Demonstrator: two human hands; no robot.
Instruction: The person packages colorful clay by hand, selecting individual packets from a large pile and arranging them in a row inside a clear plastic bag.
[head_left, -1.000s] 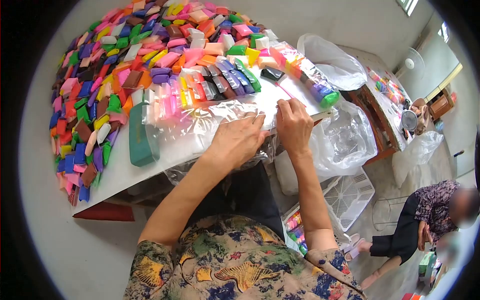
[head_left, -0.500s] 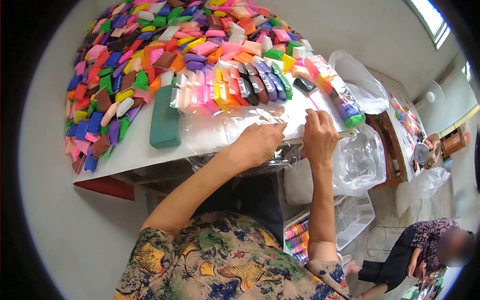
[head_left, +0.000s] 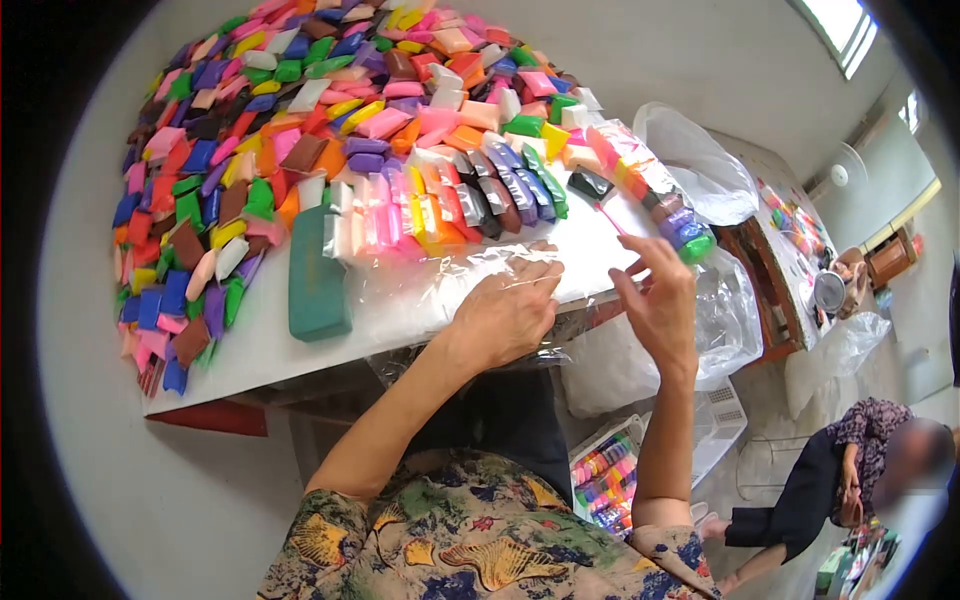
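Note:
My left hand (head_left: 507, 312) is at the table's front edge, its fingers bent over the loose end of a clear plastic bag (head_left: 400, 283). Inside that bag, side by side, are small wrapped packets (head_left: 430, 205) in pink, yellow, red, black, brown, purple and green. To the right, my right hand (head_left: 662, 300) is raised with thumb and forefinger apart and nothing visible between them. Just beyond its fingertips, a thin pink stick (head_left: 608, 217) lies near a black packet (head_left: 590, 183). A green box (head_left: 318, 275) touches the bag's left side.
Many loose coloured packets (head_left: 225, 130) cover the back and left of the white table (head_left: 250, 345). A filled bag roll (head_left: 655, 190) lies at the right edge, beside clear plastic sacks (head_left: 700, 165). Below is a crate of packets (head_left: 607, 470). Another person (head_left: 840, 490) sits at lower right.
My right hand has opened its fingers and turned, from a closed pinch near the table edge. My left hand's fingers have settled lower on the plastic. The whole view has shifted slightly.

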